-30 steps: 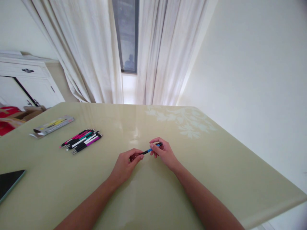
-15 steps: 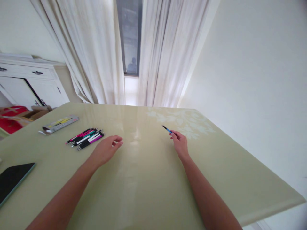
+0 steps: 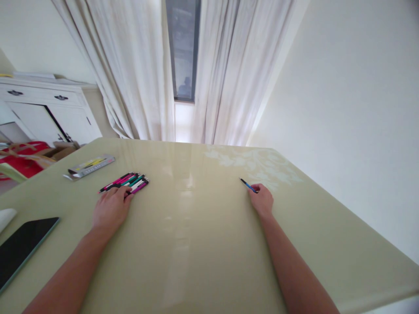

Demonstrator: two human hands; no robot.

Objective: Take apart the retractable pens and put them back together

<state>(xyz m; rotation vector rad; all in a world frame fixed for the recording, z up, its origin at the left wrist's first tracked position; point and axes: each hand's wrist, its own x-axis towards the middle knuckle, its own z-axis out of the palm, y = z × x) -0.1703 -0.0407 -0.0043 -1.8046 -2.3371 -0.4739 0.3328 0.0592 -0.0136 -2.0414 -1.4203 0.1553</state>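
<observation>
The right hand point(image 3: 262, 201) has its fingers pinched on a blue pen point(image 3: 249, 186), whose tip points away and leftward from them; a light, steady pinch should suit that thin barrel. The left hand point(image 3: 110, 208) lays its fingers over the near edge of a pen pile point(image 3: 139, 179); I can't make out whether they grip one. Pinching a single barrel would best spare its neighbours. Beyond those fingers lies a carton point(image 3: 94, 166)

Pen, blue and black point(image 3: 248, 186): shifted from centre to right of centre, released by left hand point(image 3: 111, 207), held by right hand point(image 3: 262, 199) alone. Left hand: brought to pen pile point(image 3: 139, 183), left of frame, pile partly covered. White object point(image 3: 5, 217), left edge: brought into view.
</observation>
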